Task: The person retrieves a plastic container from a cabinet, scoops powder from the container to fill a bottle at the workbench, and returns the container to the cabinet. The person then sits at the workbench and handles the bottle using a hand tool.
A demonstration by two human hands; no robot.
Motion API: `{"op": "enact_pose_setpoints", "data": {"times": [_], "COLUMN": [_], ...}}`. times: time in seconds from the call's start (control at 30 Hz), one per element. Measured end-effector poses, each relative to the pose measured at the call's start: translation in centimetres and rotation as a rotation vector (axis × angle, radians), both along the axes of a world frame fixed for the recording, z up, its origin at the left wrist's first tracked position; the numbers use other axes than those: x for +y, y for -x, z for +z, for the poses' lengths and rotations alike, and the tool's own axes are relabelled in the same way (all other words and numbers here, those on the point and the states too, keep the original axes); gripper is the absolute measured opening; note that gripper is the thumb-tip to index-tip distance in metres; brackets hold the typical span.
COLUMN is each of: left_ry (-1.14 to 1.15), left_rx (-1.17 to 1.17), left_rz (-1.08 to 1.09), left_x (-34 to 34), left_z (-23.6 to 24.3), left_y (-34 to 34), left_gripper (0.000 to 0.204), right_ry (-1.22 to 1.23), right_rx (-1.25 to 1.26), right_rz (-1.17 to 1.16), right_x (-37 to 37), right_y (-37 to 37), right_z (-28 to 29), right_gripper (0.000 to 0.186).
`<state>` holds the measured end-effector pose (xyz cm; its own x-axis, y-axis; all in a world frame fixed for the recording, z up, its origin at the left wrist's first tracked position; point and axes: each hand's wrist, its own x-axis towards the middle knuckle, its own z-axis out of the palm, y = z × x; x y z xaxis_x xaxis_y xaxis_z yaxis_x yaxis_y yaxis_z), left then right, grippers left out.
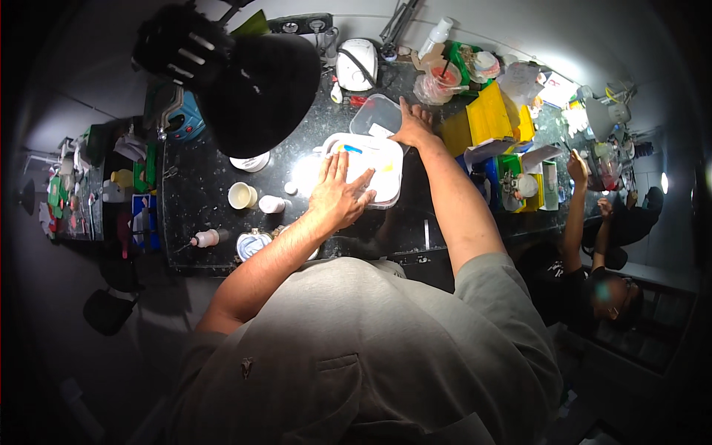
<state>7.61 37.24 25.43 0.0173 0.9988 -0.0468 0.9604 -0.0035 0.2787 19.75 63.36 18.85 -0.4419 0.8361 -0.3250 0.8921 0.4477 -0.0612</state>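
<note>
Left hand [341,196] is open, its fingers spread and stretched out over the white tray [389,194], which sits on the dark tabletop [189,182] under bright light, a blue patch [353,150] showing just beside the fingertips. Right hand [414,124] reaches to the right edge of a clear plastic container [373,113] just beyond the tray, fingers apart; whether it grips that edge, I cannot tell. A pale cup [242,196] and a small white jar [272,205] stand left of the tray
</note>
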Motion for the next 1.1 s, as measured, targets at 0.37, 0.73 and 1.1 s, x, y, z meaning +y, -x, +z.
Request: {"op": "enact_pose_setpoints", "data": {"times": [0.37, 0.73, 1.1], "left_ry": [-0.07, -0.466, -0.388], "left_rx": [0.05, -0.62, -0.928], "left_rz": [-0.05, 0.357, 0.394], "left_x": [-0.1, -3.3, -3.6], "left_z": [-0.5, -3.3, -3.7], "left_y": [0.2, 2.0, 1.6], "left_gripper": [0.056, 0.059, 0.057], "right_ry": [-0.024, 0.602, -0.186], "right_rx": [1.092, 0.996, 0.952], "right_rz": [-0.057, 0.079, 0.281], "right_x": [1.1, -7.8, -11.9], "right_y": [-6.4, -3.0, -0.7], "right_z": [8.8, 8.2, 5.2], "right_gripper": [0.043, 0.04, 0.025]}}
